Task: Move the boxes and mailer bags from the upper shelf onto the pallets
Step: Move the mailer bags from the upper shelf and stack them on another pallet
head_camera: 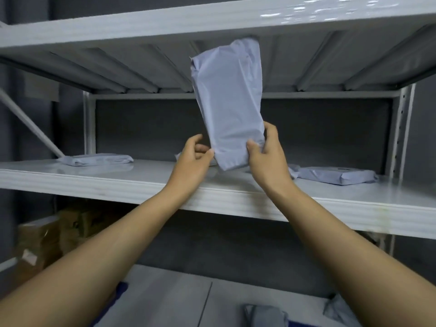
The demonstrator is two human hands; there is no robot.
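Above the upper shelf [141, 182], at 12 o'clock, fingers of the right hand [266, 152] pinch a lifted grey mailer bag [230, 109] by its lower corner, the left hand [191, 159] curled at its edge, hold unclear; next it likely needs carrying down to the pallets.

One cam, head-worn, wide-angle, edges bowed. Faces fwd and a bit up, front-on to the white metal shelf board [94, 182], which crosses mid-frame. The ribbed white underside of the upper board [118, 64] fills the top. Very near: both forearms enter from the bottom corners, left hand [193, 159] and right hand [269, 156] dead centre at the upright grey plastic mailer bag [230, 102].
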